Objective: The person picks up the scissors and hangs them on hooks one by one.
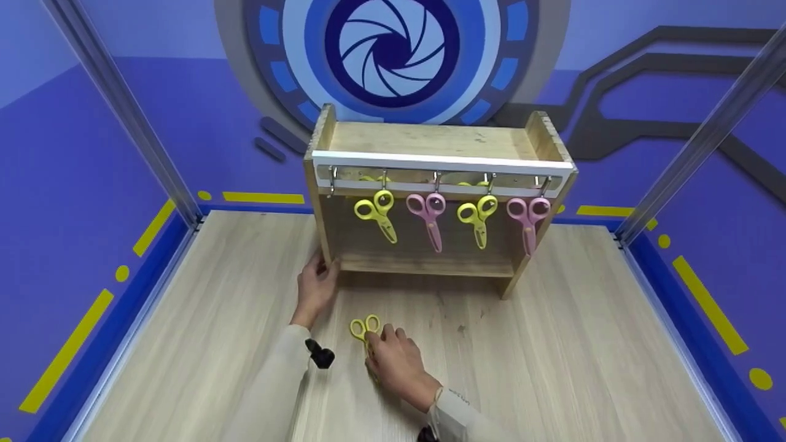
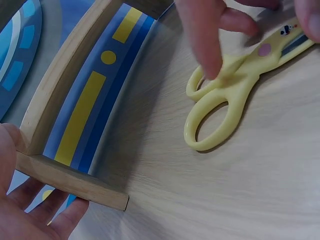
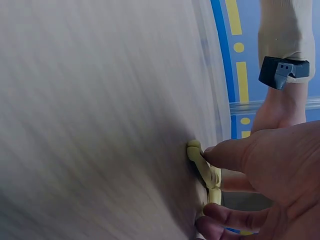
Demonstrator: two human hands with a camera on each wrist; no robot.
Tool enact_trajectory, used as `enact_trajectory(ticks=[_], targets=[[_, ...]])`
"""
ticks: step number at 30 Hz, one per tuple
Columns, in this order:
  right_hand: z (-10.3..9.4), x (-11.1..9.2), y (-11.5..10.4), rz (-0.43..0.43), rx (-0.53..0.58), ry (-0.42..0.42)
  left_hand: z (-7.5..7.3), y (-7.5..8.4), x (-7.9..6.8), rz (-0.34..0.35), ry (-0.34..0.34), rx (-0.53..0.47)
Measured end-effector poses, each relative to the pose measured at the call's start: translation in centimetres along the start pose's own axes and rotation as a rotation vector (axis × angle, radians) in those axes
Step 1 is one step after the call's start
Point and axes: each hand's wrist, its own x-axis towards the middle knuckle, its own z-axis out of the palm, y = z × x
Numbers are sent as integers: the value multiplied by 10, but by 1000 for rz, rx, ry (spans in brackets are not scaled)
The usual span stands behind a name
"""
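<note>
A pair of yellow scissors (image 1: 358, 328) lies on the table, handle loops towards the wooden rack. My right hand (image 1: 399, 362) is over its blade end, thumb and fingers to either side, pinching it; the left wrist view shows the scissors' loops (image 2: 207, 122) up close. With my left hand (image 1: 316, 288) I grip the lower left side panel of the rack (image 1: 424, 267), fingers (image 2: 65, 217) behind its edge. Two yellow scissors (image 1: 376, 212) and two pink scissors (image 1: 427, 215) hang from hooks along the rack's front bar. The leftmost hook (image 1: 332, 178) bears nothing.
The rack stands at the back of the wooden table (image 1: 583, 344), its top shelf (image 1: 430, 136) bare. Blue printed walls with metal corner posts (image 1: 688, 150) enclose the table on the left, back and right.
</note>
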Motion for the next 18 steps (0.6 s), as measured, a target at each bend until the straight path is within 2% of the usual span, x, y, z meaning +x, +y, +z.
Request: enact_trajectory(ticks=[5, 11, 18], targets=[[1, 0, -1, -26, -20, 37, -1, 0, -1, 22, -7, 3], [1, 0, -2, -20, -4, 18, 0, 1, -1, -3, -14, 24], [1, 1, -1, -12, 5, -3, 1, 0, 0, 0, -7, 30]])
